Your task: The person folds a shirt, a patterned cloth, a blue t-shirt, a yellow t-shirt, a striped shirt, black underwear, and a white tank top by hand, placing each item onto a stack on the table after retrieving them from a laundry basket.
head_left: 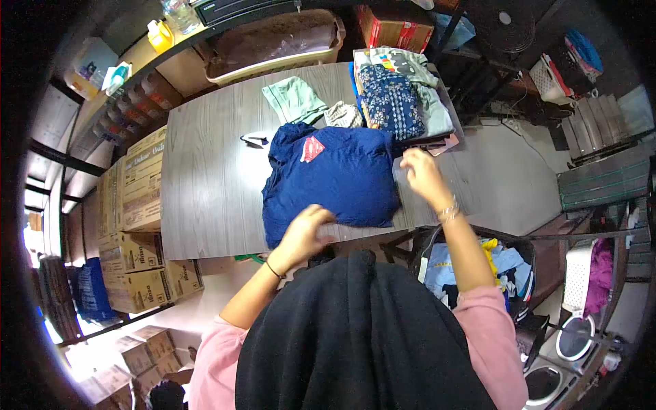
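A dark blue T-shirt (342, 181) with a red and white shield print lies spread on the table, its body rumpled and partly folded. My left hand (301, 236) is over the shirt's lower left edge, thumb and fingers apart. Just beyond the shirt's right side, my right hand (425, 179) is raised with fingers bent and loosely apart; no cloth shows in it. Behind the shirt lie a pale green cloth (295, 99) and a small striped cloth (343, 115). A pile of folded clothes, topped by a navy patterned garment (391, 102), stands at the far right.
The grey wooden table (205, 178) has a small black and white item (255, 141) on it. An open bin of clothes (478, 270) stands below on the right. Cardboard boxes (140, 184) are stacked at left; a long plastic tub (273, 65) sits behind.
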Motion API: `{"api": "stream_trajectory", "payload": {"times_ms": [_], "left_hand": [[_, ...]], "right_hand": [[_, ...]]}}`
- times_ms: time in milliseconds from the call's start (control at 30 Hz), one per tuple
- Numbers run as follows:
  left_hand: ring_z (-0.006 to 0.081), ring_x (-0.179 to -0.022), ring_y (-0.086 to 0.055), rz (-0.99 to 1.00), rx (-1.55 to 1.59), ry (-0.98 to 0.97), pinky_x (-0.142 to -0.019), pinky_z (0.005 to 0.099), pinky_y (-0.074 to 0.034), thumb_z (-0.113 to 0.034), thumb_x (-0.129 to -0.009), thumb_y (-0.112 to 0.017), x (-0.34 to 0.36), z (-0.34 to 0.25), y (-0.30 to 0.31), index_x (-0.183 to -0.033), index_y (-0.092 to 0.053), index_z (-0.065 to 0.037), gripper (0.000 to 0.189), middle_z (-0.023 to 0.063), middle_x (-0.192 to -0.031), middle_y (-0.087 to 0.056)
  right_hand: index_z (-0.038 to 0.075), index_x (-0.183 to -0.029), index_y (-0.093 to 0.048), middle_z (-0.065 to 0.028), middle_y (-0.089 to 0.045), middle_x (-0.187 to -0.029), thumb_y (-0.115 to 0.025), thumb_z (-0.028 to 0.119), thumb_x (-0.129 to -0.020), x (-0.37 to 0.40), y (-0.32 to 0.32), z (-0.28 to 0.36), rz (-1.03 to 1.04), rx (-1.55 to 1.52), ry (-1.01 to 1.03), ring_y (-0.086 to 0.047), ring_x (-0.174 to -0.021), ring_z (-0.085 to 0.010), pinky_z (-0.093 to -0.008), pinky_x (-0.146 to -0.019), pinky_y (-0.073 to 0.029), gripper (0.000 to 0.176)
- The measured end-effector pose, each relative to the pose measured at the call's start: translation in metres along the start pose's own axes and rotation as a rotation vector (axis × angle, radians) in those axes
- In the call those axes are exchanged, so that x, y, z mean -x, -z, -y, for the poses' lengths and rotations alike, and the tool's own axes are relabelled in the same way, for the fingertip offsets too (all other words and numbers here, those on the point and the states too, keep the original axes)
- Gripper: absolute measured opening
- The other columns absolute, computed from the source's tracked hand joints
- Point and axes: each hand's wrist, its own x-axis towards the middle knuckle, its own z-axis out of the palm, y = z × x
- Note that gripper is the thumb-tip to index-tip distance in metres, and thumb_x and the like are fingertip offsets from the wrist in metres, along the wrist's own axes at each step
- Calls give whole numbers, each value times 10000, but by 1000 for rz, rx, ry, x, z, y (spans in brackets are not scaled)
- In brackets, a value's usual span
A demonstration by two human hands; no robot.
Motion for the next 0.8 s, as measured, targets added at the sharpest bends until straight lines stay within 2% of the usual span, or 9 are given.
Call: {"api": "stream_trajectory", "payload": {"times_ms": [67, 167, 333, 433, 567, 600, 667, 700, 800], "left_hand": [[343, -904, -545, -64, -389, 169, -783, 413, -467, -111, -531, -830, 27, 42, 6, -936, -583, -46, 480, 133, -941, -539], [312, -1020, -510, 92, -503, 314, -849, 433, -445, -209, -435, -870, 65, 83, 13, -1078, -552, -95, 727, 98, -1082, -506], [313, -1053, -511, 222, -570, 66, -885, 402, -450, -120, -561, -810, 83, 93, 13, -1130, -545, -65, 630, 126, -1201, -500], [314, -1038, -519, 253, -570, 4, -880, 396, -456, -83, -630, -753, 87, 97, 16, -1119, -549, -59, 531, 136, -1215, -499], [312, -1002, -538, 350, -477, 186, -853, 418, -452, -177, -666, -742, 60, 77, 40, -1011, -592, -54, 395, 137, -1081, -561], [325, -967, -546, 110, -394, 119, -842, 430, -446, -211, -673, -740, 54, 91, 39, -970, -603, -48, 365, 140, -1002, -578], [370, -961, -558, -229, -330, 216, -862, 432, -443, -200, -717, -720, 22, 121, 37, -1001, -596, -5, 366, 179, -981, -595], [345, -847, -591, -440, -310, 230, -785, 424, -476, -167, -738, -732, 1, 140, 35, -985, -602, 6, 329, 175, -910, -609], [344, -865, -610, -757, -426, 497, -778, 409, -484, -297, -742, -771, -63, 184, 34, -968, -637, 16, 407, 190, -917, -630]], "right_hand": [[29, -815, -603, -152, -591, -870, -639, 100, -755, 38, 1, 36, 156, -97, -153, -592, -857, -340, -416, -781, -491, 100], [54, -897, -607, -90, -592, -981, -728, 209, -712, 89, -18, 59, 315, 37, -89, -583, -920, -295, -406, -801, -481, 270], [6, -1010, -618, -119, -582, -1049, -660, 76, -692, 133, -48, 49, 113, 109, -88, -573, -981, -302, -406, -876, -474, 329], [-1, -1006, -624, -134, -575, -1060, -625, 28, -672, 139, -47, 42, 146, 35, -122, -571, -995, -309, -405, -887, -479, 335], [9, -959, -644, -142, -610, -970, -669, 109, -718, 118, -31, 43, 117, -36, -247, -595, -930, -319, -397, -814, -493, 261], [3, -943, -645, -152, -617, -929, -687, 176, -760, 111, -40, 36, 0, -93, -348, -605, -884, -343, -404, -782, -493, 256], [-7, -1053, -608, -185, -614, -1002, -695, 268, -797, 80, -52, 23, -18, 3, -653, -602, -919, -380, -423, -788, -490, 386], [-6, -1123, -575, -209, -600, -999, -707, 311, -791, 63, -59, 15, -90, 115, -614, -597, -911, -394, -416, -793, -493, 477], [29, -1133, -583, -176, -556, -1089, -758, 330, -739, 10, -77, 16, -89, 283, -725, -559, -1016, -378, -469, -840, -466, 526]]}}
